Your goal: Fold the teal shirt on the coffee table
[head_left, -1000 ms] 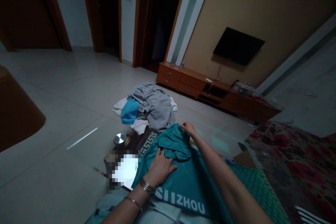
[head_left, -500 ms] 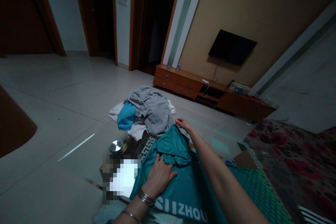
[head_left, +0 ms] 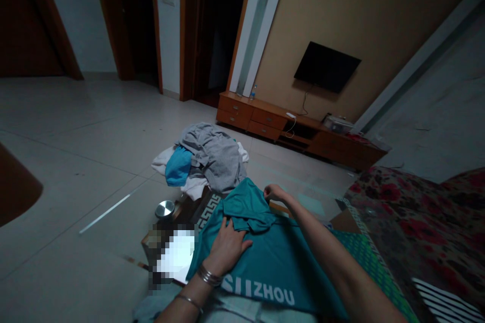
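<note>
A teal shirt (head_left: 273, 262) with white lettering lies spread over a low table in front of me. My left hand (head_left: 227, 248) presses flat on it, fingers apart, just below a folded-over sleeve or collar. My right hand (head_left: 273, 193) pinches the shirt's far edge at its top right. Bracelets sit on my left wrist.
A heap of grey, blue and white clothes (head_left: 206, 159) lies on the table's far end. A metal tin (head_left: 165, 208) stands by the left edge. A floral sofa (head_left: 413, 222) is at right, a wooden TV cabinet (head_left: 295, 131) beyond, tiled floor at left.
My right hand has drawn the shirt's far edge slightly back toward me. My left hand stays pressed on the cloth. The camera has swung a little to the right.
</note>
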The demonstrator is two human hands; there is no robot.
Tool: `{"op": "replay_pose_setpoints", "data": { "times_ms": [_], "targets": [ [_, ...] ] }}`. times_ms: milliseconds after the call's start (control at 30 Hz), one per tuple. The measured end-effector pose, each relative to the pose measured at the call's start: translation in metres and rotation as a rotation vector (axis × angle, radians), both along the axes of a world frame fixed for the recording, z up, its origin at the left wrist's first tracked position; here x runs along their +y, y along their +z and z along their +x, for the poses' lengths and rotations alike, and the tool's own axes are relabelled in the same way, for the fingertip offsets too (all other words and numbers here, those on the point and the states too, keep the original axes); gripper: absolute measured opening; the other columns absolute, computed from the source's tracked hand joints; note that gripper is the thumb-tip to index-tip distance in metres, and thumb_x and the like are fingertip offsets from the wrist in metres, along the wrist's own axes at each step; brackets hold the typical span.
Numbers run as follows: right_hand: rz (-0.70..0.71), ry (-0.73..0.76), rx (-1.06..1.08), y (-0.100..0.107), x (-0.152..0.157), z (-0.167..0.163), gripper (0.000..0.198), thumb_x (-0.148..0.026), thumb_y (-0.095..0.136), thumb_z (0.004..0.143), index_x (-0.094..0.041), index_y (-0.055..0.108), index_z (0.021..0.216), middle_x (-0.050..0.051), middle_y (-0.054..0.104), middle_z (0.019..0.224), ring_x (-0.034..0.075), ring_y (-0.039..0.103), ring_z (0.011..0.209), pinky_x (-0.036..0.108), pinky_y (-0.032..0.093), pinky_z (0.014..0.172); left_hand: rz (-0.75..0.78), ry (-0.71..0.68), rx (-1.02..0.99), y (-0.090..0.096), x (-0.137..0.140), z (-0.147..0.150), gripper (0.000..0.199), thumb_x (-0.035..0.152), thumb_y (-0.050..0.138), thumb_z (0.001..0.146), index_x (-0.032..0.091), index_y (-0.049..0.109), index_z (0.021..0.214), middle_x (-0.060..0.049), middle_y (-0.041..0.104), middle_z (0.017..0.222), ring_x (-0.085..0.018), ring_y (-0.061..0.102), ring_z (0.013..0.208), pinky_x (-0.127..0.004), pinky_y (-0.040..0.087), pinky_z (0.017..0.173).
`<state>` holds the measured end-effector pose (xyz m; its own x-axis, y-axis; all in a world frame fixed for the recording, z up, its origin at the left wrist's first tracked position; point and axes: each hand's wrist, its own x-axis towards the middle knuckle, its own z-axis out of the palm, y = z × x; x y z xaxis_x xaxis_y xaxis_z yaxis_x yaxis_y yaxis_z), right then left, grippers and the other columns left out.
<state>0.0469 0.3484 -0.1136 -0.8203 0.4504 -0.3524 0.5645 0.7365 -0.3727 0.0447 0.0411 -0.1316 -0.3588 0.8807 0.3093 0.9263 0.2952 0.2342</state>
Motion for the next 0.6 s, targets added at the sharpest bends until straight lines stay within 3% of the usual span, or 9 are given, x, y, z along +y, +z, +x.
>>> {"op": "replay_pose_setpoints", "data": {
  "times_ms": [167, 333, 433, 600],
  "targets": [
    [-0.077, -0.014, 0.101, 0.003, 0.011, 0.014, 0.011, -0.024, 0.063, 0.07, -0.013, 0.064, 0.072, 0.002, 0.067, 0.071, 0.012, 0.057, 0.065, 0.019, 0.04, 0.06, -0.008, 0.002, 0.0, -0.001, 0.001, 0.0, 0.034, 0.049, 0.053, 0.085, 0.021, 0.067, 0.101, -0.009, 0.064, 0.112, -0.03, 0.048, 0.115, -0.053, 0.024, 0.106],
    [-0.116, 0.005, 0.144, -0.004, 0.008, 0.019, 0.013, -0.024, 0.065, 0.067, -0.014, 0.063, 0.075, 0.0, 0.065, 0.071, 0.011, 0.055, 0.063, 0.019, 0.039, 0.058, -0.008, 0.005, 0.004, -0.003, 0.001, 0.0, 0.035, 0.049, 0.053, 0.085, 0.022, 0.066, 0.104, -0.009, 0.065, 0.11, -0.03, 0.048, 0.115, -0.053, 0.023, 0.106],
    [-0.087, -0.003, 0.147, -0.008, 0.005, 0.018, 0.011, -0.02, 0.067, 0.062, -0.014, 0.061, 0.07, -0.003, 0.062, 0.064, 0.01, 0.052, 0.059, 0.019, 0.036, 0.055, -0.021, -0.003, 0.012, -0.002, 0.001, 0.0, 0.035, 0.049, 0.05, 0.087, 0.021, 0.068, 0.099, -0.009, 0.066, 0.104, -0.029, 0.048, 0.114, -0.053, 0.022, 0.107],
    [0.021, -0.075, 0.162, -0.006, 0.013, 0.023, 0.007, -0.019, 0.063, 0.066, -0.014, 0.061, 0.071, -0.003, 0.061, 0.064, 0.01, 0.052, 0.059, 0.018, 0.034, 0.054, -0.043, -0.006, 0.009, -0.001, 0.002, 0.0, 0.035, 0.049, 0.049, 0.087, 0.022, 0.068, 0.095, -0.009, 0.066, 0.107, -0.03, 0.048, 0.114, -0.053, 0.022, 0.107]
  ]
}}
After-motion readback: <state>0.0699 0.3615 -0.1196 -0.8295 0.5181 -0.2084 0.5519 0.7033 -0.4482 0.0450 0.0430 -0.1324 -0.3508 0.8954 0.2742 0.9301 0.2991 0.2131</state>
